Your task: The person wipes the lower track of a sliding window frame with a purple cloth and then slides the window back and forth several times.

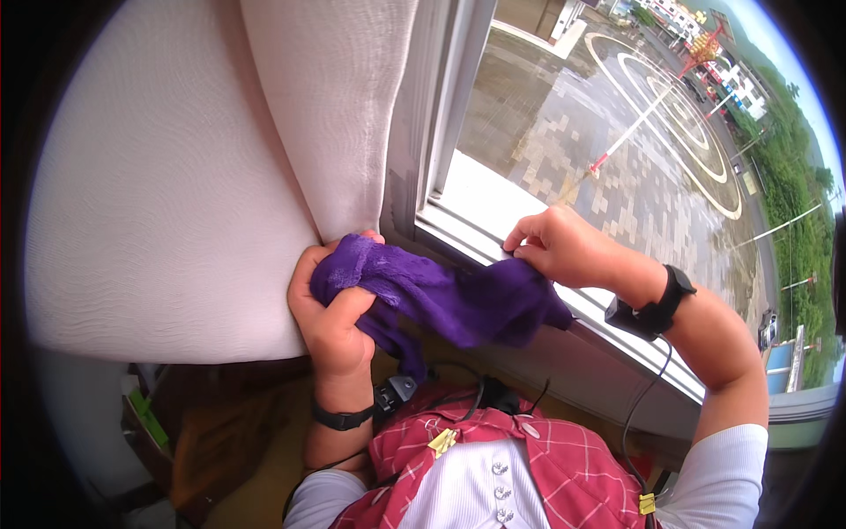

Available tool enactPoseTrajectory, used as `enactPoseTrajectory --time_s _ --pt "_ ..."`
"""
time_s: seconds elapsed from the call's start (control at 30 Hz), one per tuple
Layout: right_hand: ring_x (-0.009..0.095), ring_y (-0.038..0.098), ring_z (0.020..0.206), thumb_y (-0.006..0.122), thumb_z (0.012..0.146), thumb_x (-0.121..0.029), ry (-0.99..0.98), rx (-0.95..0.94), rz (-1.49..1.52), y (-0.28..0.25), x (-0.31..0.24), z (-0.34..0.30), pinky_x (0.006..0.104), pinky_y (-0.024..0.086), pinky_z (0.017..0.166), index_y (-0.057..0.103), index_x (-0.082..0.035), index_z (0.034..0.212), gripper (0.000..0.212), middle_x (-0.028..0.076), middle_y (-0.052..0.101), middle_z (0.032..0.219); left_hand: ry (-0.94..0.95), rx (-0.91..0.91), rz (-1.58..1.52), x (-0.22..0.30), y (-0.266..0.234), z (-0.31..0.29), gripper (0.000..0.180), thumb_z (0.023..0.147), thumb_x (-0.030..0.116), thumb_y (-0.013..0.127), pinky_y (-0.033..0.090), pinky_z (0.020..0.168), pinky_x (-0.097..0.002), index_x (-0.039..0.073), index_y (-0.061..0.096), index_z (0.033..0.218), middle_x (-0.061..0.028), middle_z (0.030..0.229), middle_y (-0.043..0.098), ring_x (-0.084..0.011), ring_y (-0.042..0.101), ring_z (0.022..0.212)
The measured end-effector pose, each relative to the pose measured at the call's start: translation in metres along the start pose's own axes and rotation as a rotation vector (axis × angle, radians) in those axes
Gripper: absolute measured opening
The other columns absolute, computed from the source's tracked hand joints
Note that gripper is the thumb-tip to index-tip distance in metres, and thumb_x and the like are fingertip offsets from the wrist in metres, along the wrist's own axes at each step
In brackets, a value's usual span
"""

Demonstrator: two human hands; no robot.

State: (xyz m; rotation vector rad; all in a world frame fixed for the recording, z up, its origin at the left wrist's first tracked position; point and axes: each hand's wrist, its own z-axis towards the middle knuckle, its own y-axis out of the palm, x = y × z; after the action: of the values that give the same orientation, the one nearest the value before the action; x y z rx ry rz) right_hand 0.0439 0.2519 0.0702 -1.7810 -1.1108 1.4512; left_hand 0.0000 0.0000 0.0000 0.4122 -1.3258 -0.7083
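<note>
My left hand (pixel 333 328) is wrapped round one end of a fuzzy purple cloth (pixel 467 300), thumb on top. It is against the pale curtain (pixel 203 194), whose gathered edge meets my fingertips; whether they also grip the curtain cannot be told. The cloth stretches to the right and droops towards the window ledge, with a loose strip hanging below my wrist. Above the cloth's right end, my right hand (pixel 560 247) has its fingers curled, thumb and forefinger close together at the white sliding window track (pixel 480 207). What those fingers pinch, if anything, is too small to make out.
An upright window frame (pixel 441 97) stands beside the curtain. Beyond the opening lies a wet paved yard (pixel 599 141) far below. Black bands with small devices sit on both wrists, and a cable (pixel 630 414) hangs from the right one. A brown wooden piece (pixel 220 432) is under the curtain.
</note>
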Motion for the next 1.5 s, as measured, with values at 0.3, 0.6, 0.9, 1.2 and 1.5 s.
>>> enactPoseTrajectory --time_s 0.3,0.6,0.9,1.2,1.5 --pt "0.036 0.062 0.079 0.059 0.078 -0.009 -0.189 0.194 -0.168 0.035 -0.039 0.059 0.0419 0.049 0.072 0.063 -0.003 0.087 0.011 0.017 0.065 0.078 -0.043 0.022 0.094 0.017 -0.003 -0.002 0.033 0.059 -0.011 0.045 0.049 0.086 -0.0345 -0.009 0.054 0.091 -0.0213 0.098 0.064 -0.0254 0.063 0.090" --pt "0.036 0.062 0.080 0.063 0.079 -0.018 -0.069 0.257 -0.235 0.031 -0.047 0.075 0.0430 0.049 0.071 0.063 -0.005 0.085 0.014 0.017 0.064 0.078 -0.039 0.043 0.072 0.019 -0.002 0.001 0.029 0.061 -0.010 0.045 0.050 0.083 -0.0345 -0.008 0.054 0.089 -0.0203 0.096 0.064 -0.0252 0.064 0.085" --pt "0.029 0.063 0.065 0.062 0.079 -0.012 -0.198 0.133 -0.100 0.012 -0.038 0.069 0.0371 0.050 0.063 0.067 -0.002 0.092 0.018 0.018 0.064 0.071 -0.059 0.024 0.164 0.021 -0.003 0.003 0.027 0.059 -0.005 0.045 0.048 0.086 -0.0349 -0.006 0.053 0.085 -0.0229 0.096 0.064 -0.0259 0.063 0.085" --pt "0.032 0.065 0.073 0.063 0.073 -0.009 -0.126 0.311 -0.016 0.030 -0.040 0.083 0.0377 0.051 0.067 0.068 0.000 0.087 0.017 0.018 0.066 0.076 -0.041 0.030 0.184 0.021 0.000 0.006 0.030 0.059 -0.004 0.045 0.048 0.087 -0.0351 -0.008 0.054 0.088 -0.0233 0.097 0.064 -0.0256 0.063 0.085" --pt "0.034 0.064 0.073 0.062 0.073 -0.007 -0.123 0.222 -0.097 0.023 -0.044 0.077 0.0391 0.050 0.068 0.068 -0.001 0.081 0.012 0.019 0.065 0.074 -0.045 0.012 0.065 0.024 0.000 0.007 0.028 0.062 -0.010 0.047 0.050 0.080 -0.0322 -0.009 0.055 0.088 -0.0188 0.093 0.065 -0.0222 0.064 0.085"
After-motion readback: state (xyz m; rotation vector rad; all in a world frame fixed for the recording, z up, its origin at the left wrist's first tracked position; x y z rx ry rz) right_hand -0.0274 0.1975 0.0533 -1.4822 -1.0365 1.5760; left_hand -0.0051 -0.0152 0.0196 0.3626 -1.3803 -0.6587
